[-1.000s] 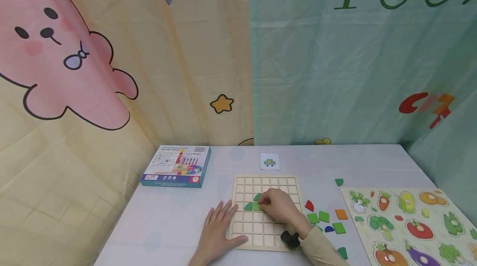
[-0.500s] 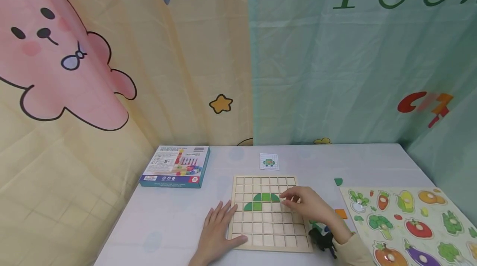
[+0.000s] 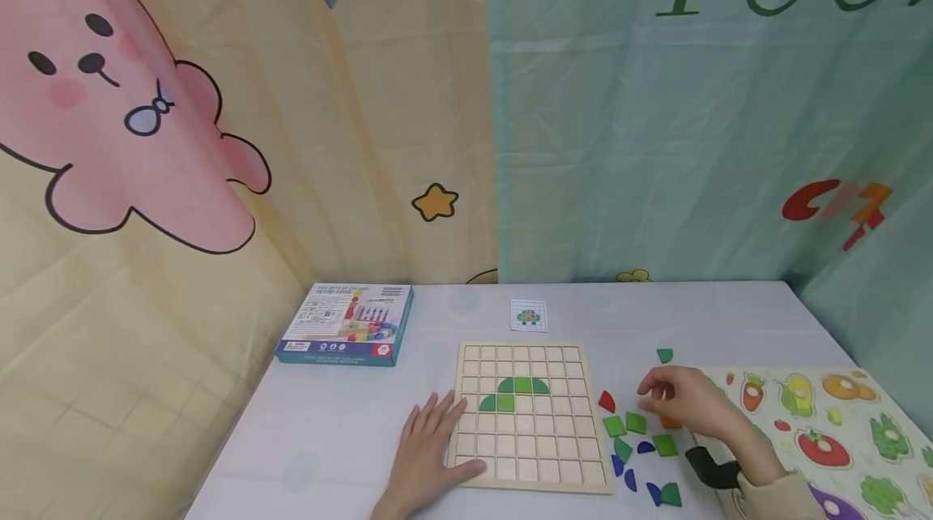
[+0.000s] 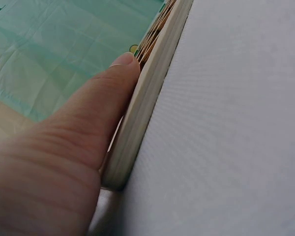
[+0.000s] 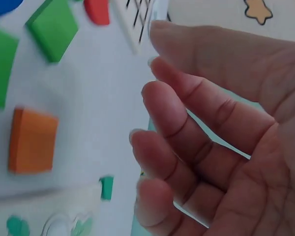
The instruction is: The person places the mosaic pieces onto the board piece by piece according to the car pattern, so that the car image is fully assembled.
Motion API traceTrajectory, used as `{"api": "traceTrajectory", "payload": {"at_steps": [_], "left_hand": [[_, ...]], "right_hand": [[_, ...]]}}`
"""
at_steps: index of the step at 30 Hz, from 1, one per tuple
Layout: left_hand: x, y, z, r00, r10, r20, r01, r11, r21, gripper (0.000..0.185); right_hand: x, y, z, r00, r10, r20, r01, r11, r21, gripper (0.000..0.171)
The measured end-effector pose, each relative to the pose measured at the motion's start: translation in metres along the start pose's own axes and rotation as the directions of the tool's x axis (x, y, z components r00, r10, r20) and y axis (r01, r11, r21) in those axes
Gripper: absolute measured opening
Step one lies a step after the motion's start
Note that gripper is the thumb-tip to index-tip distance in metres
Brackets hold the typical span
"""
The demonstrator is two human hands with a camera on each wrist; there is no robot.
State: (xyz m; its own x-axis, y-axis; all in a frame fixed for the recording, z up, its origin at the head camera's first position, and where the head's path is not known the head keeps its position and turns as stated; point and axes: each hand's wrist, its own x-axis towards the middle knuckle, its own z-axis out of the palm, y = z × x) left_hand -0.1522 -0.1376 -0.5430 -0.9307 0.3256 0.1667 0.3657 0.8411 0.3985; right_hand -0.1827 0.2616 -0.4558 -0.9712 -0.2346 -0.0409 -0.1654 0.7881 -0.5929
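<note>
The left hand (image 3: 428, 455) is lying flat, fingers straight, pressing the left edge of the grid board (image 3: 526, 471). The right hand (image 3: 688, 405), fingers loosely curled and holding nothing, is hovering right of the board, above the orange square (image 5: 33, 140).

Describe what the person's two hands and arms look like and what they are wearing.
Both hands are bare: no gloves or rings show. The right hand comes out of a beige long sleeve, with a black strapped device at the wrist. The left hand shows no sleeve in the head view; its wrist is cut off by the frame's edge.
</note>
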Motion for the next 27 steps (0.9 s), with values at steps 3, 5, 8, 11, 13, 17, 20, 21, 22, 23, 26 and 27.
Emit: {"api": "traceTrajectory", "payload": {"at_steps": [3, 5, 8, 11, 13, 17, 20, 21, 22, 23, 26, 27], "left_hand": [[0.001, 0.000, -0.001, 1.000, -0.007, 0.006, 0.007, 1.000, 0.004, 0.092], [0.001, 0.000, -0.001, 1.000, -0.013, 0.011, 0.013, 1.000, 0.007, 0.093], [0.001, 0.000, -0.001, 1.000, -0.014, 0.009, 0.014, 1.000, 0.007, 0.092], [0.001, -0.001, 0.000, 1.000, -0.013, 0.005, 0.013, 1.000, 0.009, 0.092], [0.001, -0.001, 0.001, 1.000, -0.013, 0.003, 0.013, 1.000, 0.009, 0.092], [0.001, -0.002, 0.002, 1.000, -0.007, -0.001, 0.007, 1.000, 0.005, 0.092], [0.000, -0.001, 0.002, 1.000, -0.002, -0.002, 0.002, 1.000, 0.003, 0.092], [0.000, -0.001, 0.002, 1.000, -0.001, -0.002, 0.001, 1.000, 0.005, 0.092], [0.000, -0.001, 0.002, 1.000, -0.001, -0.002, 0.001, 1.000, 0.007, 0.092], [0.000, -0.001, 0.002, 1.000, -0.001, -0.001, 0.001, 1.000, 0.008, 0.092], [0.000, -0.002, 0.003, 1.000, -0.005, 0.000, 0.005, 1.000, 0.012, 0.092], [0.000, -0.002, 0.003, 1.000, -0.006, -0.001, 0.006, 1.000, 0.011, 0.092]], "right_hand": [[-0.002, 0.008, -0.005, 0.997, 0.075, 0.030, -0.075, 0.997, -0.015, 0.012], [-0.003, 0.012, -0.007, 0.993, 0.115, 0.039, -0.114, 0.993, -0.036, 0.015], [-0.004, 0.017, -0.008, 0.988, 0.148, 0.051, -0.145, 0.988, -0.056, 0.018], [-0.004, 0.023, -0.007, 0.986, 0.157, 0.055, -0.153, 0.985, -0.077, 0.020], [-0.004, 0.026, -0.006, 0.985, 0.162, 0.056, -0.156, 0.984, -0.089, 0.019], [-0.005, 0.031, -0.004, 0.982, 0.179, 0.067, -0.173, 0.980, -0.095, 0.018], [-0.005, 0.032, -0.003, 0.976, 0.204, 0.079, -0.197, 0.976, -0.092, 0.019], [-0.005, 0.032, -0.003, 0.976, 0.205, 0.079, -0.197, 0.976, -0.093, 0.019], [-0.004, 0.032, -0.002, 0.974, 0.211, 0.080, -0.203, 0.975, -0.093, 0.019], [-0.004, 0.032, -0.002, 0.975, 0.206, 0.079, -0.198, 0.975, -0.096, 0.020], [-0.001, 0.031, -0.001, 0.980, 0.184, 0.076, -0.175, 0.979, -0.107, 0.019], [0.001, 0.031, 0.000, 0.981, 0.180, 0.076, -0.172, 0.979, -0.108, 0.019]]}}
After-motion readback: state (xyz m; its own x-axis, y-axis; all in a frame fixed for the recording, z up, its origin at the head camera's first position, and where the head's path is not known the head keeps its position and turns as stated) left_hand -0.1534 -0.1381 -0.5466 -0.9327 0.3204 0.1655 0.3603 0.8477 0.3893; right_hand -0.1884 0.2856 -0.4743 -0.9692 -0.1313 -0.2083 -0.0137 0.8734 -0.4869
